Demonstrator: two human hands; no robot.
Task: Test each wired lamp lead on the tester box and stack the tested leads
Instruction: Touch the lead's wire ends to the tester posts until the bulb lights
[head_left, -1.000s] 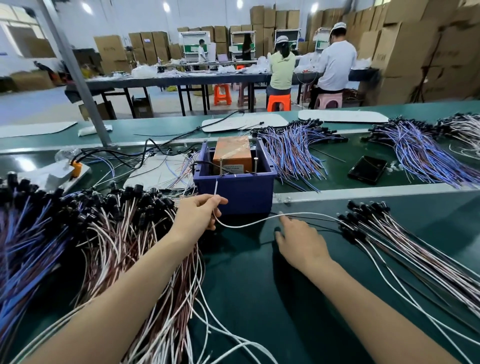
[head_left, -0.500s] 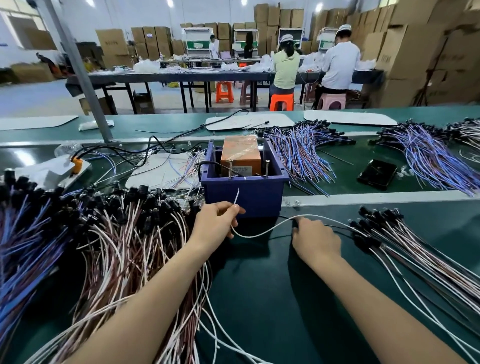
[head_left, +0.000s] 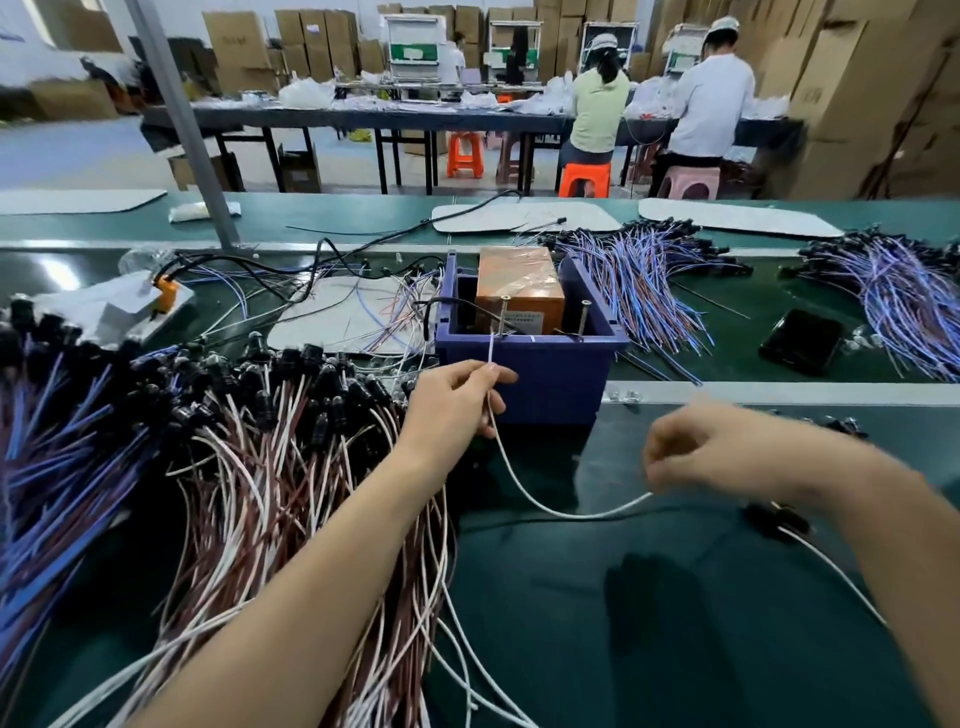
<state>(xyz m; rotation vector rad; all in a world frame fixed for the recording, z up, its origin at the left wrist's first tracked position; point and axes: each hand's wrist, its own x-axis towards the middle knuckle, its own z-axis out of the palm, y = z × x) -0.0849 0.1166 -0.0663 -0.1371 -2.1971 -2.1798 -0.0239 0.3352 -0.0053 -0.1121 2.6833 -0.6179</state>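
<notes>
A: Raised since a second ago, the white lead (head_left: 571, 515) now has its end just beside a screw (head_left: 504, 317) on the blue box (head_left: 545, 379). The left grip (head_left: 457, 400) pinches it there.
B: And the right grip (head_left: 696, 457)?
A: Lifted off the table (head_left: 675, 665) and blurred, fingers curled. The lead sags towards it, but I cannot tell if it holds. Piled leads (head_left: 260, 457) lie left.

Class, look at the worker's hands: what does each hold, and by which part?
The left hand pinches the white lead near its bare tip, by the tester box. The right hand, blurred, seems to grip the same lead farther along.
</notes>
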